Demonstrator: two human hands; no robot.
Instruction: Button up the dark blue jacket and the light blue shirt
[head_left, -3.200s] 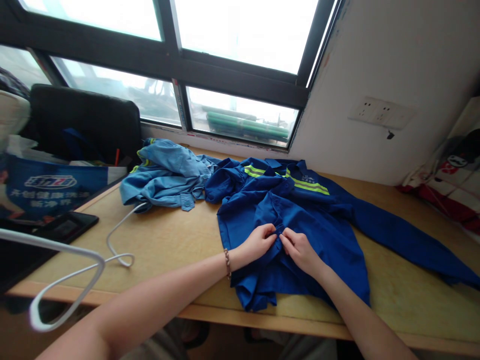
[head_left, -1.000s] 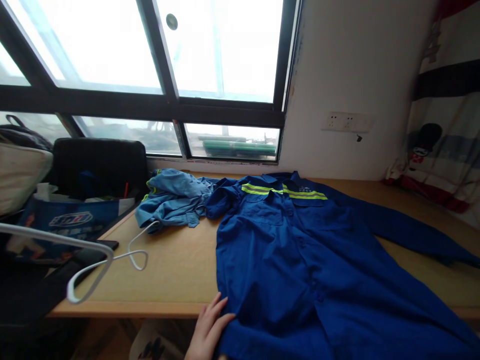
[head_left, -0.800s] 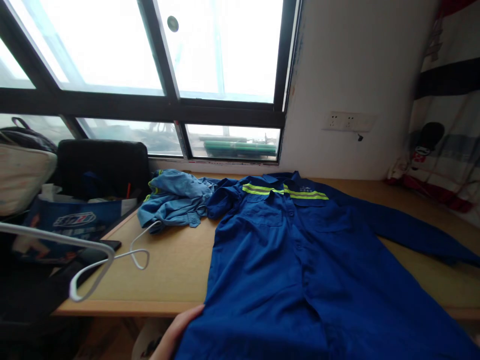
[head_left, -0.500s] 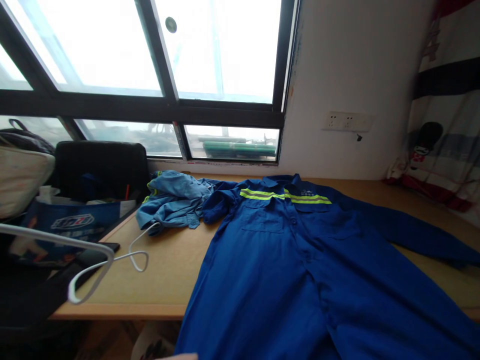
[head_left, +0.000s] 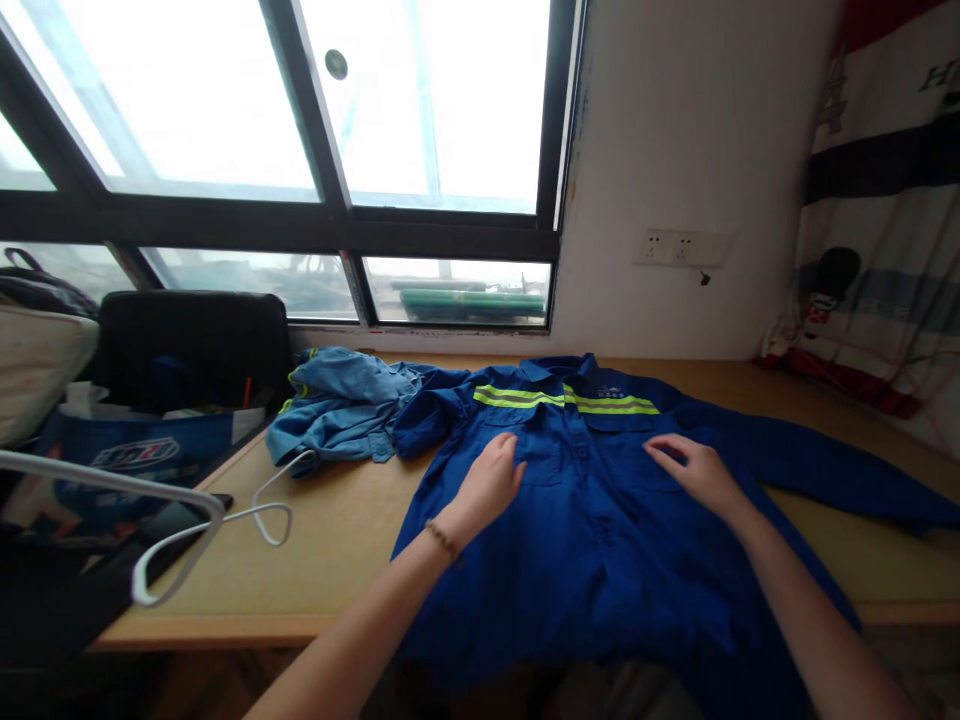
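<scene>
A dark blue long-sleeved work jacket lies front side up on the desk, its collar toward the window. Yellow-green reflective strips cross its chest, and its lower end hangs over the front edge of the desk. Over the chest pocket at the left is my left hand, fingers bent and thumb apart, a beaded bracelet on the wrist. Above the other pocket, my right hand has a gap between thumb and fingers. I see no cloth gripped in either hand; whether they touch the jacket is unclear.
A crumpled lighter blue garment lies to the left on the desk. A white cable loops across the left side. Bags and a black chair stand left of the desk. A patterned curtain hangs at the right.
Both my hands have come forward into view over the jacket's chest. The jacket's lower part has dropped away from the camera, and its lower end now hangs below the desk edge.
</scene>
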